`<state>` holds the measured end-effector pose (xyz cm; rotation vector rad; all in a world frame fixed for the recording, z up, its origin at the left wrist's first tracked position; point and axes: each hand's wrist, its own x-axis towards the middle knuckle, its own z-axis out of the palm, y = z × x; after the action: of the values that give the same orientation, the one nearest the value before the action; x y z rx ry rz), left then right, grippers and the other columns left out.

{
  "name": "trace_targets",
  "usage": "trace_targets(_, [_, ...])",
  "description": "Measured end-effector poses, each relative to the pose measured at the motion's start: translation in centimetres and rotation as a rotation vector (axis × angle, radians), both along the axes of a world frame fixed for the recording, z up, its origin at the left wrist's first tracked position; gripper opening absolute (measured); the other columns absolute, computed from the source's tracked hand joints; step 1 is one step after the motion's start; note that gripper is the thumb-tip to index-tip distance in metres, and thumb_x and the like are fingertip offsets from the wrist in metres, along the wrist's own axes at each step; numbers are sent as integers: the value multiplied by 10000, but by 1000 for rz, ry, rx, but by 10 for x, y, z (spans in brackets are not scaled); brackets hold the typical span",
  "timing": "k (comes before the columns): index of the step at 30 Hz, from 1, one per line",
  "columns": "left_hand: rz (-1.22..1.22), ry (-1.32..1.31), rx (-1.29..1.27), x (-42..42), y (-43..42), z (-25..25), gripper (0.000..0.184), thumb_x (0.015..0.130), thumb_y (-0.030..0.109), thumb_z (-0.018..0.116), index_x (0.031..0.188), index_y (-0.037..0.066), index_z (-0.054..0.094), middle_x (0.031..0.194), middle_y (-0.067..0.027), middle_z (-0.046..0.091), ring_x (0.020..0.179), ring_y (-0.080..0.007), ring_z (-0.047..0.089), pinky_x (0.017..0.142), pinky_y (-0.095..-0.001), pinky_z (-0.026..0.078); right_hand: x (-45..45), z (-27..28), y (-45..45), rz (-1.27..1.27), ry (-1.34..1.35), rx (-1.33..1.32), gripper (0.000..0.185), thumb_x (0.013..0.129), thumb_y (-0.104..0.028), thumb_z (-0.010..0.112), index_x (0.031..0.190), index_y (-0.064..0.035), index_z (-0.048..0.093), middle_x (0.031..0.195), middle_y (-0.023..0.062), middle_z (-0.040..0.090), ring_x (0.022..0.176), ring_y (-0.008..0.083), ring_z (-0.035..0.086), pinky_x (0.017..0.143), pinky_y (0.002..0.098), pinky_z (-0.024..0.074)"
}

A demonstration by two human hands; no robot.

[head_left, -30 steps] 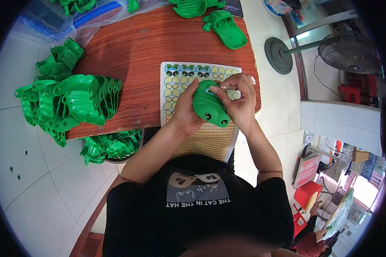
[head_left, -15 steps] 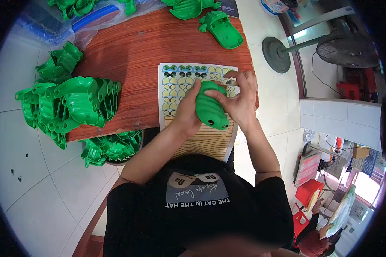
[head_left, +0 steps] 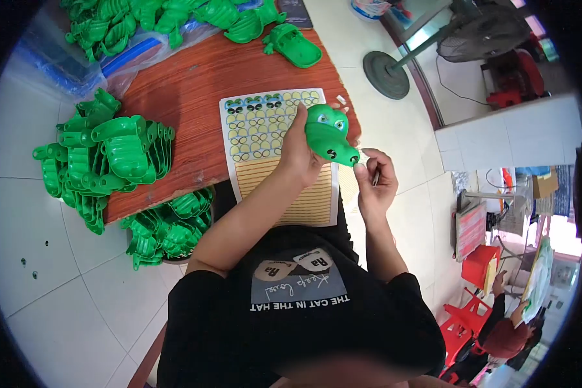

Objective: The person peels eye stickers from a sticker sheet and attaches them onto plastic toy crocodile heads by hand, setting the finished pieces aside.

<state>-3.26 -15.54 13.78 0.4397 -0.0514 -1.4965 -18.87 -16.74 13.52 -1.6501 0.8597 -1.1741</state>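
A green crocodile head [head_left: 328,137] with eye and nostril stickers is held in my left hand [head_left: 297,150], above the right side of a sticker sheet [head_left: 255,126]. Beside the snout, my right hand [head_left: 376,184] is closed on a thin metal tool [head_left: 376,176], perhaps tweezers; its thumb and forefinger are near the snout tip. The sheet lies on the red-brown table [head_left: 194,97] and hangs over its front edge. Its top row has green-and-blue eye stickers and black ones; the lower part is striped.
Stacked green pieces [head_left: 126,149] stand at the table's left edge, with more in a basket [head_left: 174,223] below. A green shoe-shaped piece [head_left: 295,46] lies at the back. A fan [head_left: 478,32] stands on the floor. Another person [head_left: 507,336] is at lower right, near red stools [head_left: 462,320].
The crocodile head has turned so its eyes show, and it has moved slightly up and right. My right hand has moved from its top to down beside the snout. The view has shifted.
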Motion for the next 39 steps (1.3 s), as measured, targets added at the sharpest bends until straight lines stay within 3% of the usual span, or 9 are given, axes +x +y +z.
trace_targets(8, [-13, -35, -52, -33, 28, 17, 599, 973, 502, 229, 1225, 18, 475, 1273, -137, 519, 1139, -342, 533, 935, -527, 465, -26, 8, 38, -49, -103, -8, 263, 799, -13, 703, 1038, -27, 595, 760, -53, 377, 687, 59, 327, 625, 176, 299])
trace_targets(12, [-21, -133, 40, -46, 44, 22, 585, 979, 495, 210, 1218, 42, 493, 1215, -127, 557, 1112, -312, 550, 925, -519, 466, -44, 38, 45, -99, 141, -421, 243, 814, -46, 663, 1040, -36, 572, 761, 29, 461, 690, 146, 415, 735, 281, 344])
trace_targets(13, [-44, -183, 72, -50, 49, 23, 580, 981, 493, 206, 1215, 50, 499, 1200, -123, 566, 1106, -303, 555, 921, -516, 466, -45, 48, 46, -142, 284, -557, 178, 815, -70, 654, 977, -53, 583, 782, 61, 524, 705, 203, 462, 760, 327, 335])
trace_targets(23, [-108, -313, 110, -72, 70, 29, 554, 985, 489, 193, 1167, 94, 536, 1139, -97, 598, 1048, -250, 589, 881, -484, 491, -55, 64, 65, -100, 384, -774, 91, 792, -117, 696, 813, -94, 611, 770, 15, 564, 741, 193, 492, 699, 326, 310])
trace_targets(32, [-119, -392, 121, -78, 72, 27, 528, 985, 491, 212, 1151, 108, 535, 1104, -104, 605, 1027, -246, 595, 850, -470, 506, -62, 62, 76, -127, 349, -666, 205, 684, -149, 798, 781, -92, 626, 755, -3, 575, 716, 187, 491, 699, 323, 334])
trace_targets(35, [-147, -354, 95, -79, 73, 24, 538, 983, 498, 204, 1168, 108, 526, 1111, -110, 603, 1032, -254, 593, 862, -486, 498, -64, 63, 82, -84, 294, -516, 218, 680, -120, 815, 773, -71, 624, 751, -1, 574, 692, 141, 509, 691, 287, 376])
trace_targets(38, [-164, -355, 134, -79, 80, 34, 541, 981, 498, 198, 1184, 114, 520, 1120, -116, 600, 1042, -264, 590, 872, -508, 487, -68, 58, 81, 16, -76, -20, 209, 711, -107, 807, 781, -50, 618, 759, 5, 568, 687, 93, 524, 669, 243, 403])
trace_targets(39, [-162, -355, 125, -79, 80, 33, 555, 976, 518, 198, 1189, 112, 511, 1115, -106, 596, 1037, -275, 591, 873, -519, 481, -67, 59, 81, 9, -70, -85, 186, 768, -64, 760, 825, -20, 588, 766, 5, 590, 689, 54, 539, 617, 189, 424])
